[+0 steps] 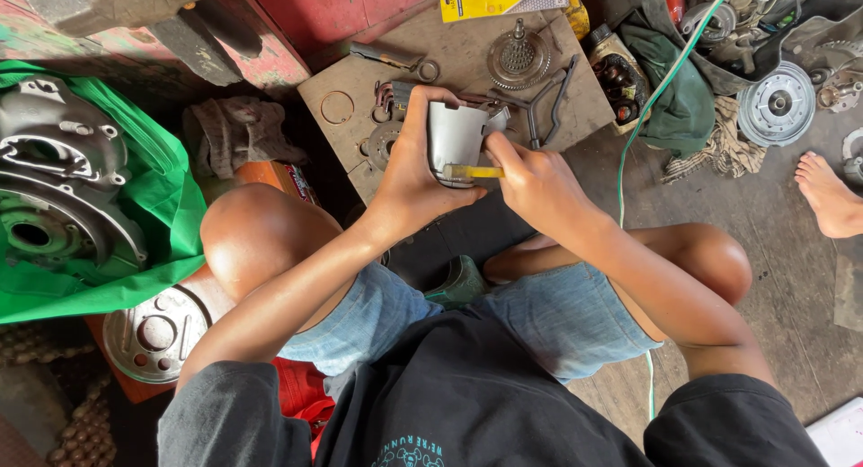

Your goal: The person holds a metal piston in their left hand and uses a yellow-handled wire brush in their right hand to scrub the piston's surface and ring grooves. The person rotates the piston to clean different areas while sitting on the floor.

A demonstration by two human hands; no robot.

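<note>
My left hand [409,166] grips a grey metal piston [454,136], held upright above my knees with the fingers wrapped round its left side. My right hand [530,179] holds a small tool with a yellow handle [475,171] pressed against the piston's lower edge. Both hands meet at the piston, over a brown board [467,49] on the floor. The tool's tip is hidden behind the piston and my fingers.
The board carries rings, a gear disc [519,58], a Y-shaped wrench [544,103] and small parts. An engine case [54,179] lies on green cloth at the left, a round cover [155,334] below it. Another person's bare foot [831,193] is at the right, beside metal parts [778,103].
</note>
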